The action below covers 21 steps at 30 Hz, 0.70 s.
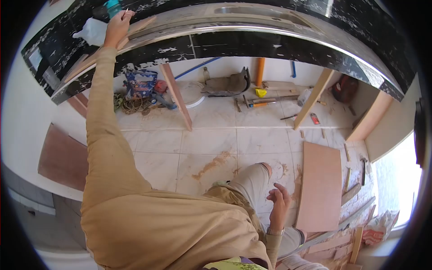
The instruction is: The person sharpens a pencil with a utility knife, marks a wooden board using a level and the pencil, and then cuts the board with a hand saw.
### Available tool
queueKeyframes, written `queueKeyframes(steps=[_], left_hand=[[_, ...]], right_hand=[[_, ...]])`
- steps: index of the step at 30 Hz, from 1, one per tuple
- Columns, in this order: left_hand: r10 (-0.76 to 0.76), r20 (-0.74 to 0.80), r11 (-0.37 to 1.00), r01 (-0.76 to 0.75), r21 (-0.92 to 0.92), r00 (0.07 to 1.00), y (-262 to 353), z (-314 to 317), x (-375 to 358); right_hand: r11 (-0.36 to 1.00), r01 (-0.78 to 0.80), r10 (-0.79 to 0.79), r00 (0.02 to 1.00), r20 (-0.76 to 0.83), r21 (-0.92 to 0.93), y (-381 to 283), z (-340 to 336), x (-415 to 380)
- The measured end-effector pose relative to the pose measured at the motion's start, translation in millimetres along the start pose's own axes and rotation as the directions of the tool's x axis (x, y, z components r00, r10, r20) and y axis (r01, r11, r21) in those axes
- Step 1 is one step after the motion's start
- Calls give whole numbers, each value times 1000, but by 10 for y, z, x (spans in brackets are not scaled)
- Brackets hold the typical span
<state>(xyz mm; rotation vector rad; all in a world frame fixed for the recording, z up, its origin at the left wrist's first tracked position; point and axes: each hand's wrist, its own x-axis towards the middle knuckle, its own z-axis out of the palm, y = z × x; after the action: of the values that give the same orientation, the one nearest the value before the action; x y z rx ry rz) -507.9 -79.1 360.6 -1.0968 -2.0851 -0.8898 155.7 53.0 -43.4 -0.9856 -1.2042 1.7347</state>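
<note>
My left arm stretches up to the countertop [180, 23]. There my left hand [118, 28] is closed, with a small pale tip showing above its fingers; what it grips is too small to make out. Right beside it are a teal container [112, 7] and a crumpled white plastic bag [91, 32]. A wooden strip [141, 24] lies on the counter just to the right of this hand. Lower down, my right hand [279, 202] hangs near my knee, fingers loosely bent and apart, holding nothing. A watch [275, 232] is on that wrist.
A sink basin [258, 12] is set into the counter. Wooden posts [176, 96] stand beneath it. Hammers [258, 103], a patterned bag [141, 84] and a round lid [186, 93] lie under there. A brown board [319, 186] rests on the floor at right; another board [63, 155] leans left.
</note>
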Motion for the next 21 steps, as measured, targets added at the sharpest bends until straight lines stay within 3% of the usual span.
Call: queueKeyframes(steps=[1,2,3,4,5,7,8,10,12,13,14,15,16,17,19,21], left_hand=[[-10,132,900,66,-430,991,854,127,-371],[96,290,700,143,-700,952,1545,337,-838],[280,393,613,152,-776,876,2071,555,-1368],[515,401,553,64,-831,757,2576,742,-1908],[725,393,439,59,-896,566,2830,962,-2371],[815,348,264,237,-935,464,3213,1341,-3186],[833,359,194,386,-902,421,3323,1525,-3452],[824,442,146,620,-771,355,3311,1741,-3738],[856,448,327,403,-855,257,3471,1611,-3555],[893,327,320,75,-945,308,3520,1557,-3291],[856,242,312,-83,-947,456,3442,1610,-2983],[837,144,379,-370,-848,528,3190,1657,-2457],[647,54,413,-290,-863,761,3069,1654,-2007],[505,-19,494,-307,-814,863,2830,1688,-1523],[402,-31,697,-328,-638,915,2143,1792,-549],[374,180,835,-246,-491,910,1346,1970,280]], right_hand=[[998,52,-52,999,1,-47,-77,82,22],[993,112,-111,993,26,-46,-237,227,19],[978,200,-197,979,58,-61,-334,364,17],[920,377,-362,922,135,-105,-460,500,28],[811,522,-488,853,186,-265,-654,614,-14],[654,686,-661,723,199,-320,-862,829,-110],[495,799,-792,577,200,-341,-778,883,-106],[800,504,-469,864,186,-324,-655,897,-240],[854,439,-410,899,157,-281,-569,727,-338],[873,417,-384,907,171,-252,-509,612,-385],[868,369,-366,928,73,-333,-417,510,-439],[876,346,-368,930,-3,-336,-346,386,-520],[885,323,-367,927,-77,-337,-289,224,-612],[892,301,-365,920,-144,-338,-240,58,-706],[901,213,-319,916,-244,-377,-143,-231,-889],[993,55,-82,958,-275,-105,-91,-510,-1061]])
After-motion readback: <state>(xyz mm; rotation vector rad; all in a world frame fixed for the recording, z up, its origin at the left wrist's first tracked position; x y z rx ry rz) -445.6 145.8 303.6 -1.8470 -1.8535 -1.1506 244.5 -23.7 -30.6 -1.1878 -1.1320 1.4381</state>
